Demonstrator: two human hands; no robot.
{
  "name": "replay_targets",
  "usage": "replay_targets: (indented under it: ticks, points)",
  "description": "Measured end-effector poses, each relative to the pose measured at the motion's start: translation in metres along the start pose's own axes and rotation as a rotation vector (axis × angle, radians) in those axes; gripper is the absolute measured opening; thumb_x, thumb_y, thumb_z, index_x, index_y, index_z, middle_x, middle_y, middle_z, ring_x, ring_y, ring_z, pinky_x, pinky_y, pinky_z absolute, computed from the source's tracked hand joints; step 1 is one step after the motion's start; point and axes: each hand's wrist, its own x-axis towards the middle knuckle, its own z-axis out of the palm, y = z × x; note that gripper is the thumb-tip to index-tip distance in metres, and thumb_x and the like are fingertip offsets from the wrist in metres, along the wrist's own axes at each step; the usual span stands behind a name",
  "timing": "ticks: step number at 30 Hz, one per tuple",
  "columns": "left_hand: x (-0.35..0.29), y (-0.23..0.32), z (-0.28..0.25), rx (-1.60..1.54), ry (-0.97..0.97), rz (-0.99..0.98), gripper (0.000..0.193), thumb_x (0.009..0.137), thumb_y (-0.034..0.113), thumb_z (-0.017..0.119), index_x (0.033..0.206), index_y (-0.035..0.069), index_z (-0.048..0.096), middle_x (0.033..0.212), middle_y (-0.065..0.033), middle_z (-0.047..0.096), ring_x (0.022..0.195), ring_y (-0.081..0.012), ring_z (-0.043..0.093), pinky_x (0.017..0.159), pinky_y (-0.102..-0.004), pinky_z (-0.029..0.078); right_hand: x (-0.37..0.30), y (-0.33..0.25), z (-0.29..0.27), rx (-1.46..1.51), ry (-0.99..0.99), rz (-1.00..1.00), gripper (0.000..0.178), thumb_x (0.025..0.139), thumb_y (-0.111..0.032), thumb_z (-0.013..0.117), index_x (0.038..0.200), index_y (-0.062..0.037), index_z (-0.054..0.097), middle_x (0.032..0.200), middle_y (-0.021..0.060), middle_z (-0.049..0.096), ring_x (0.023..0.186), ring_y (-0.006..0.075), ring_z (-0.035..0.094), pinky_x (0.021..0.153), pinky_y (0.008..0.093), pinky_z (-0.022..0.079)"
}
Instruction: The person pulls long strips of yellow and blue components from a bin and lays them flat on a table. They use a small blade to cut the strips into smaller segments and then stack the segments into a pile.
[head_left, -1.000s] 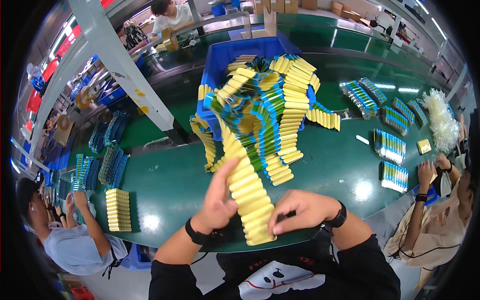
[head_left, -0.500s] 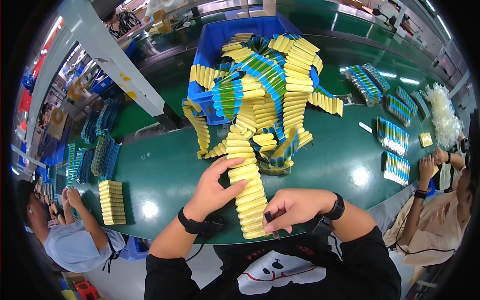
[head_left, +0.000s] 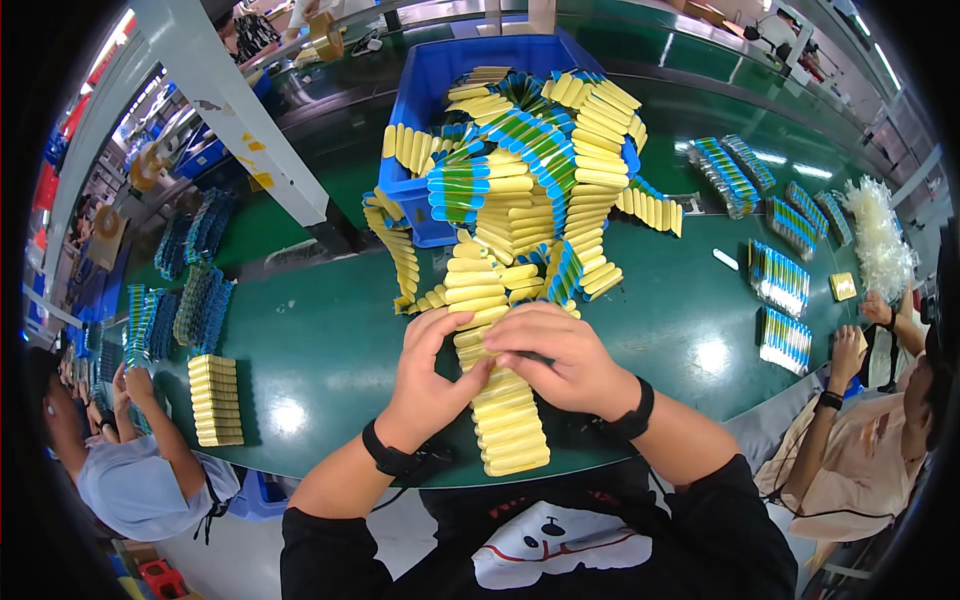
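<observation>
A long strip of yellow round-ended sticks, joined side by side, runs from the heap toward the table's front edge. My left hand grips the strip's left edge, its thumb lying on top. My right hand is closed over the strip's middle, fingertips pinching it close to my left thumb. Whether anything else is tucked in the right palm is hidden. Beyond my hands, a heap of similar strips, yellow on one face and blue and green on the other, spills out of a blue bin.
A yellow stack stands left, near blue-green bundles. Packed bundles, a white stick and clear plastic bags lie right. A metal post rises at left. People work on both sides.
My right hand has moved up and left from the strip's near end to its middle. The small dark tool it held no longer shows. My left hand keeps its hold.
</observation>
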Motion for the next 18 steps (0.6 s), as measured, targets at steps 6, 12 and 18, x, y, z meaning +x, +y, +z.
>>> replay_targets:
  ticks: [6, 12, 18]
  points:
    - [-0.002, 0.006, -0.001, 0.099, 0.015, 0.030, 0.055, 0.074, 0.011, 0.083, 0.124, 0.004, 0.063, 0.125, -0.0144, 0.061, 0.121, -0.0313, 0.056, 0.106, -0.0410, 0.043, 0.002, 0.012, 0.001, -0.112, -0.071, -0.021, 0.027, 0.079, -0.003, 0.074, 0.105, -0.0128, 0.075, 0.103, 0.0007, 0.073, 0.096, 0.0249, 0.061, 0.087, 0.0359, 0.048]
    - [-0.004, 0.007, -0.003, 0.096, -0.010, 0.036, 0.058, 0.072, 0.012, 0.083, 0.126, 0.005, 0.062, 0.127, -0.0138, 0.061, 0.123, -0.0330, 0.053, 0.108, -0.0440, 0.042, 0.000, 0.014, 0.002, -0.267, -0.150, -0.011, 0.031, 0.077, -0.002, 0.076, 0.106, -0.0139, 0.074, 0.107, -0.0017, 0.072, 0.097, 0.0240, 0.059, 0.087, 0.0359, 0.046]
    - [-0.004, 0.011, -0.007, 0.093, -0.054, 0.015, 0.060, 0.072, 0.014, 0.084, 0.127, 0.006, 0.062, 0.127, -0.0138, 0.060, 0.123, -0.0333, 0.052, 0.108, -0.0438, 0.041, 0.003, 0.011, -0.008, -0.279, -0.126, -0.029, 0.025, 0.079, -0.003, 0.077, 0.102, -0.0107, 0.072, 0.108, 0.0020, 0.069, 0.099, 0.0268, 0.060, 0.089, 0.0376, 0.048]
